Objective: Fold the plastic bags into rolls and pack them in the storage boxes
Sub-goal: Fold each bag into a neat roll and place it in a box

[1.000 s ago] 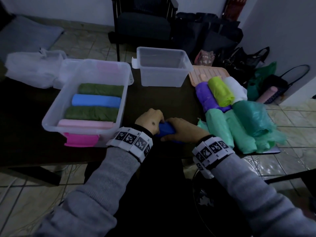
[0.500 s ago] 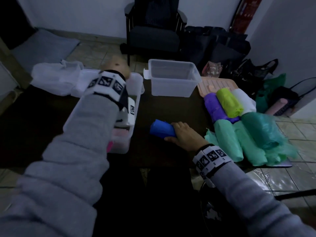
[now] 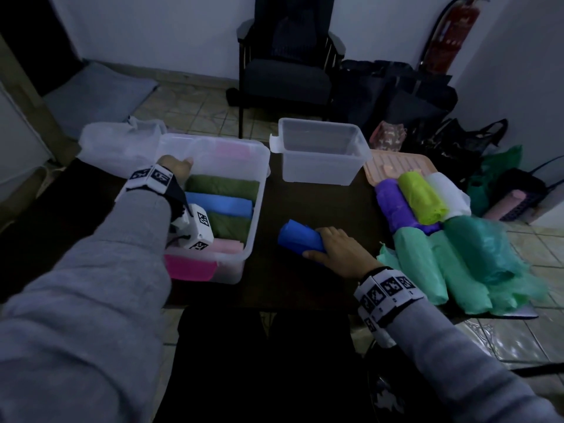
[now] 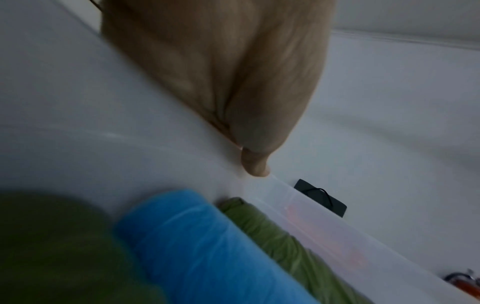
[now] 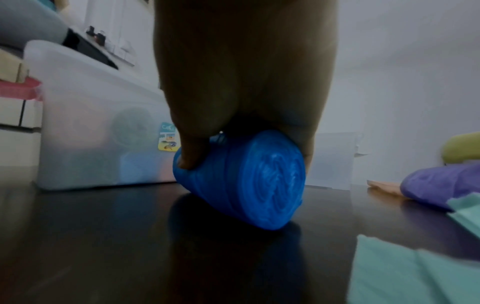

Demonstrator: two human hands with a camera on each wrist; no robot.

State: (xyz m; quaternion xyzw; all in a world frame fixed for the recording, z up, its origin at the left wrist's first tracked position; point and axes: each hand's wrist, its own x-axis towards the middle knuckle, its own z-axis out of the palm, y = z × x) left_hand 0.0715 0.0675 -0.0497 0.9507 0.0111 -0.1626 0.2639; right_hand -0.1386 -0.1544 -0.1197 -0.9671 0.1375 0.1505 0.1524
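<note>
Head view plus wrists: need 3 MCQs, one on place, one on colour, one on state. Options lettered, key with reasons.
1. Where does the dark blue roll lie?
A. on the dark table between the two boxes
B. inside the small empty box
C. on the floor

2. What colour is the roll between the two olive green rolls in the large box?
A. purple
B. light blue
C. white

3. What is the right hand doing?
A. hanging idle
B. gripping the dark blue roll
C. holding a lid

Key: 1 A, the right wrist view shows it resting on the tabletop. 2 B, the light blue roll lies between them. 3 B, thumb and fingers curl round it.
</note>
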